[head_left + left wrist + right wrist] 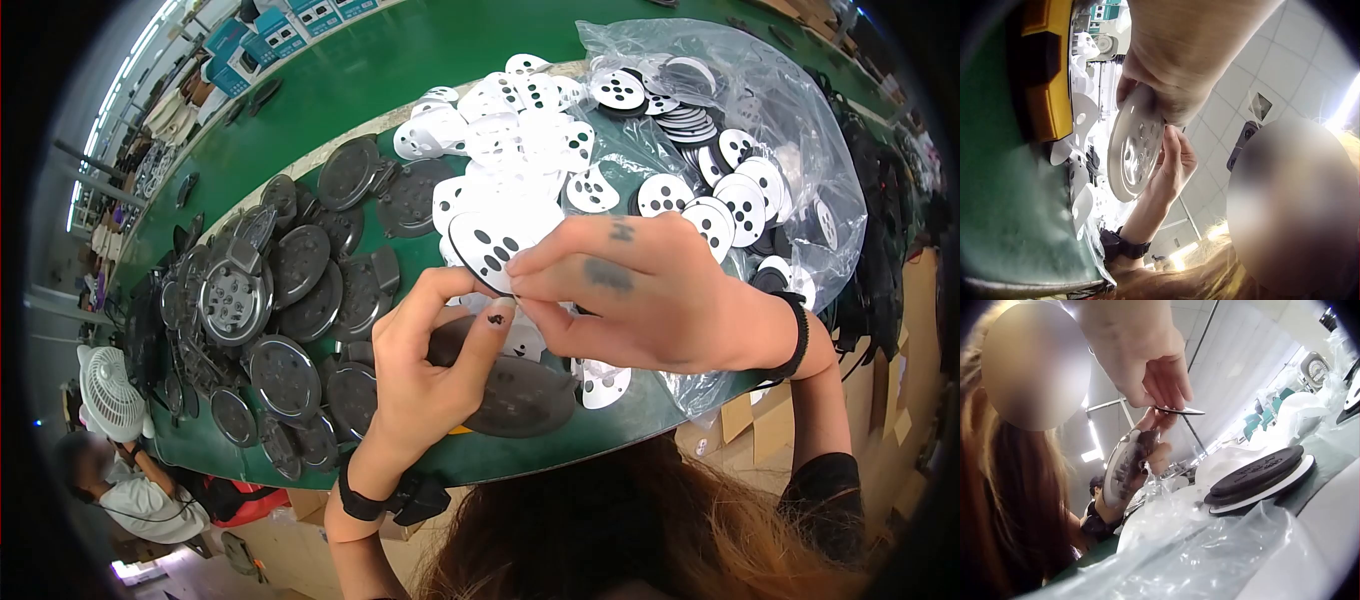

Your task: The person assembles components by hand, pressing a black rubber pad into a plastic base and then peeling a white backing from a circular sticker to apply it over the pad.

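Observation:
My right hand [640, 290] pinches the edge of a white disc [475, 240] with dark oval holes and a black rim. Beside it, my left hand [430, 355] has its thumb and index finger close to the disc's lower edge. A round plate [1135, 150] with a shiny rim and small holes lies in the left hand's grip, and the right hand [1172, 165] is just past it. The right wrist view shows the thin disc [1182, 412] nearly edge-on in the right fingers, above the plate [1124, 469]. Whether disc and plate touch is unclear.
Dark round plates [290, 375] are heaped at the left of the green table [390, 65]. White perforated pieces [500, 150] are piled behind the hands. A clear plastic bag [815, 130] with more discs lies at the right. A yellow-and-black object [1047, 69] appears in the left wrist view.

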The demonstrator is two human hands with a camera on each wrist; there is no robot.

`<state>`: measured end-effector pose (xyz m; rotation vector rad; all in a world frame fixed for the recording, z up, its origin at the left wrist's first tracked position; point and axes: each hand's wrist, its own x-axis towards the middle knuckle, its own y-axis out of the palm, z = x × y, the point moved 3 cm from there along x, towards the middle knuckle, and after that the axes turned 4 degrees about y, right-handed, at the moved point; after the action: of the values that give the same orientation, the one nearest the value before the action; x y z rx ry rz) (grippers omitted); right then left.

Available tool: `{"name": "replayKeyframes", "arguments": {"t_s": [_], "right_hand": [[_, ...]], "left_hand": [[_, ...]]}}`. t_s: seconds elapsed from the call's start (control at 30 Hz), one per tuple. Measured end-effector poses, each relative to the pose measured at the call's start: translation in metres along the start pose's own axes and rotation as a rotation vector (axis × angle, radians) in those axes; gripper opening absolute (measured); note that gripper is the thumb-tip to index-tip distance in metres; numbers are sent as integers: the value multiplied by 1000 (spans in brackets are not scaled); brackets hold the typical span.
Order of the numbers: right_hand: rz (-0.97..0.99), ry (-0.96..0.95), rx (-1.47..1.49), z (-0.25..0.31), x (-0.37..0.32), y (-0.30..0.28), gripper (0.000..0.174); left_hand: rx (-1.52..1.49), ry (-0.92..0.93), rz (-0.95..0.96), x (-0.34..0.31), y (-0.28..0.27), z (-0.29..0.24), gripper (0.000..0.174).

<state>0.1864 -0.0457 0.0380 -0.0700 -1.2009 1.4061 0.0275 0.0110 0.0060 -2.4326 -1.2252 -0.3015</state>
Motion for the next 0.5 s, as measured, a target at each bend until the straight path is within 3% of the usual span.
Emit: {"name": "replayKeyframes", "arguments": {"t_s": [0.17, 0.3, 0.4, 0.5], "right_hand": [[-94, -87, -265, 9, -3, 4, 15], [-68, 1, -280, 8, 0, 5, 15], [-104, -36, -131, -1, 5, 5, 11], [-123, 116, -92, -9, 15, -21, 4]], "left_hand": [[-9, 38, -37, -1, -1, 2, 13], [81, -19, -24, -2, -4, 0, 11], [118, 85, -65, 0, -6, -1, 8], [113, 13, -53, 1, -14, 0, 6]]}}
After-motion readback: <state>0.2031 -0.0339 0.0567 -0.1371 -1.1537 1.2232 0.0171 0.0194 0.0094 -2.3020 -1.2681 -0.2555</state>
